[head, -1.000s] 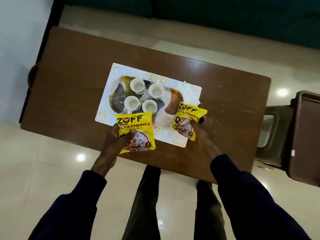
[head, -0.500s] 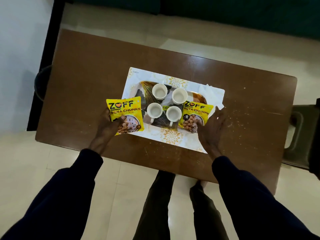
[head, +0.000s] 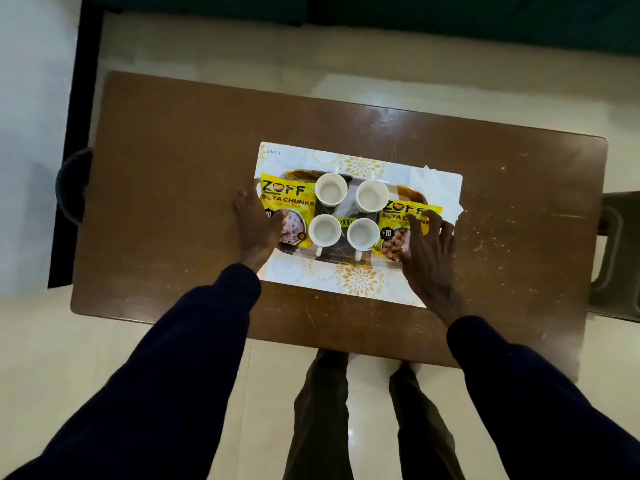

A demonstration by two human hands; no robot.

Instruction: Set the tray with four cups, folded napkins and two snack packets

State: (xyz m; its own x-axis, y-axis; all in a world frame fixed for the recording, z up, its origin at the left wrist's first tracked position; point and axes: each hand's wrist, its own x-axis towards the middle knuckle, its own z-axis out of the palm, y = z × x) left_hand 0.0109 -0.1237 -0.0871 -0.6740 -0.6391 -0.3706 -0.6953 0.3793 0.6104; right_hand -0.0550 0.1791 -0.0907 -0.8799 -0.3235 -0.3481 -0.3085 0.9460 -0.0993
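Both packets are down on the tray [head: 408, 195] now — the left hand [head: 256, 226] lies spread over the lower corner of the left snack packet [head: 285, 202], and the right hand [head: 427, 247] rests with fingers splayed on the right snack packet [head: 393, 233], neither one visibly pinched. Four white cups [head: 330, 190] stand upright in a square between them, handles pointing toward and away from the person. These pouches look light, crinkly and slick, so take them by an edge seam. Each lies flat, long axis running away from the person, logo at the far end. A white napkin [head: 433, 178] peeks out at the tray's far right corner, all on the brown worktop [head: 173, 202].
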